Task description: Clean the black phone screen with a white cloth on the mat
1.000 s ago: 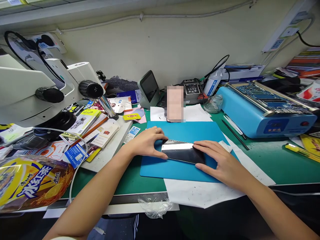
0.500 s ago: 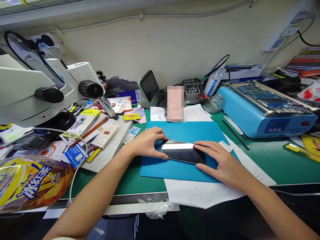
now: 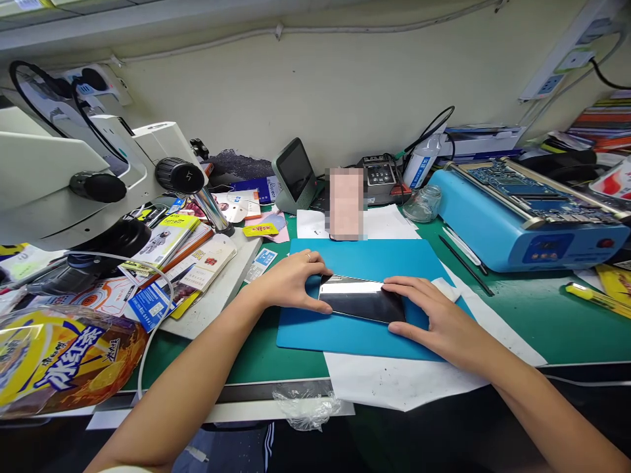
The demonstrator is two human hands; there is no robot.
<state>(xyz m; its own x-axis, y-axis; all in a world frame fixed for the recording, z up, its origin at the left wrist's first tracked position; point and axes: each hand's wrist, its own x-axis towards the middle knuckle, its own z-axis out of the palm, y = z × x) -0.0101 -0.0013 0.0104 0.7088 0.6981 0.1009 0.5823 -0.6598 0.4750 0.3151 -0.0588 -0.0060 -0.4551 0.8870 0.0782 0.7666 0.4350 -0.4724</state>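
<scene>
A black glossy phone [image 3: 362, 302] lies screen up on a blue mat [image 3: 365, 256], slightly tilted across it. My left hand [image 3: 296, 279] grips its left end, thumb on the near edge and fingers on the far edge. At the right end, my right hand [image 3: 434, 315] has its fingers on the far edge and its thumb at the near corner. A bright reflection runs along the screen. Beside my right hand is a small white wipe [image 3: 445, 289]. White paper [image 3: 394, 381] sticks out from under the mat.
A microscope [image 3: 64, 177] and piled booklets [image 3: 167, 243] stand left, with a drink bottle [image 3: 69, 355] in front. Behind the mat are a small display [image 3: 296, 172] and a blurred upright object [image 3: 346, 203]. A blue machine [image 3: 532, 223] bearing circuit boards and a glass jar [image 3: 422, 202] are right.
</scene>
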